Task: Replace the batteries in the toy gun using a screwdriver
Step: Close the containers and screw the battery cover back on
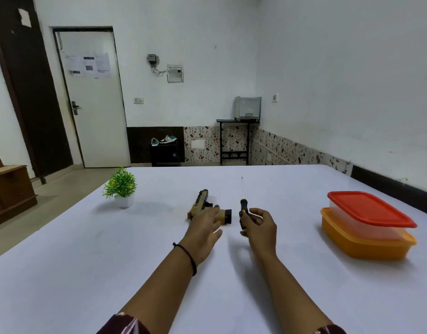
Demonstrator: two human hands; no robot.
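One toy gun [200, 204] lay on its side mid-table [87, 273], well away from every edge. The left hand [204, 229] reached over its grip with fingers straight. The right hand [260, 227] gripped the one screwdriver [243, 201], tip pointing away. Two stacked containers [366, 227] sat near the right edge and one potted plant [121, 186] near the left, with broad white tabletop around both forearms.

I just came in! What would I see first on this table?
The red-lidded box stacked on an orange box, on the right, stands out most. In the middle, the left hand touches a toy gun while the right hand holds a screwdriver beside it. A small green plant stands far left.
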